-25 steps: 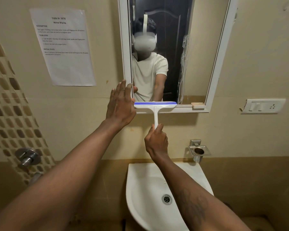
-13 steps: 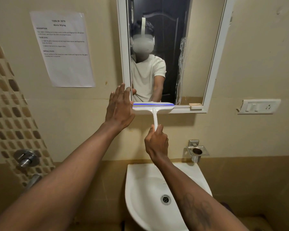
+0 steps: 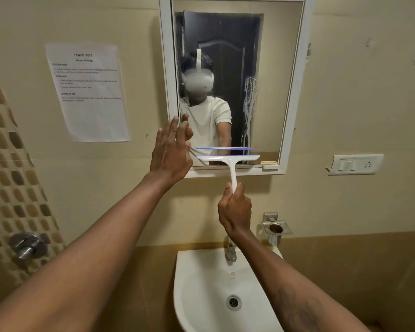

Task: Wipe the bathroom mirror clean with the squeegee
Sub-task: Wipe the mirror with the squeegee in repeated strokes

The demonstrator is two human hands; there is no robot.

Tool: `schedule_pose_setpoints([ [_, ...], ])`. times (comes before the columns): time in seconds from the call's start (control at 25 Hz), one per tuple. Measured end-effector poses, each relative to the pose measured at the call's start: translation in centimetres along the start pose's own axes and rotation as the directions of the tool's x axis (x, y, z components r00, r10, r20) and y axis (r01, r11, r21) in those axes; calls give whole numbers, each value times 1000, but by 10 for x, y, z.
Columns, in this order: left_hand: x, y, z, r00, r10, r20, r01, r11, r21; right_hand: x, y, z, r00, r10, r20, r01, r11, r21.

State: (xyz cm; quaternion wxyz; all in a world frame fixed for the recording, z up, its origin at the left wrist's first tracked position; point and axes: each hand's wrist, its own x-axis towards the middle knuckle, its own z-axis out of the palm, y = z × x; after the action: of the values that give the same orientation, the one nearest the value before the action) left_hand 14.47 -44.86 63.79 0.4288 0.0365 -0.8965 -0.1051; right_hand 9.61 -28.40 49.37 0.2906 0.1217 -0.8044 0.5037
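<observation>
White plastic squeegee (image 3: pixel 228 161) sits low on the mirror (image 3: pixel 268 92), blade level with a blue edge, just above the bottom of the frame (image 3: pixel 295 92); its reflection shows right above it in the glass; handle points down into the right hand (image 3: pixel 235 209); right grip closed around the handle end, thumb and forefinger up along it; left hand (image 3: pixel 171 152) open and flat, fingers together, raised at the mirror's lower left corner, overlapping the frame edge; cannot tell if it touches the glass; left grip holds nothing; streak of water marks runs down the right part of the glass; sink (image 3: pixel 197 283) directly below with tap (image 3: pixel 230 252) behind the right forearm; printed sheet (image 3: pixel 89 92) taped on wall left of mirror; switch plate (image 3: pixel 355 164) to the right.
</observation>
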Motion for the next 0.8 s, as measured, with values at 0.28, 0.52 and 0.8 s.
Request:
schedule_pose_setpoints([
  [0.28, 36, 24, -14, 996, 64, -67, -65, 998, -13, 52, -24, -31, 983, -128, -129, 130, 991, 11],
  [0.52, 82, 52, -32, 983, 123, -139, -128, 992, -23, 133, -73, -61, 952, -202, -231, 210, 978, 9],
  [0.8, 138, 84, -65, 951, 179, -250, -189, 982, -15, 214, -130, -81, 893, -305, -332, 337, 940, 43],
])
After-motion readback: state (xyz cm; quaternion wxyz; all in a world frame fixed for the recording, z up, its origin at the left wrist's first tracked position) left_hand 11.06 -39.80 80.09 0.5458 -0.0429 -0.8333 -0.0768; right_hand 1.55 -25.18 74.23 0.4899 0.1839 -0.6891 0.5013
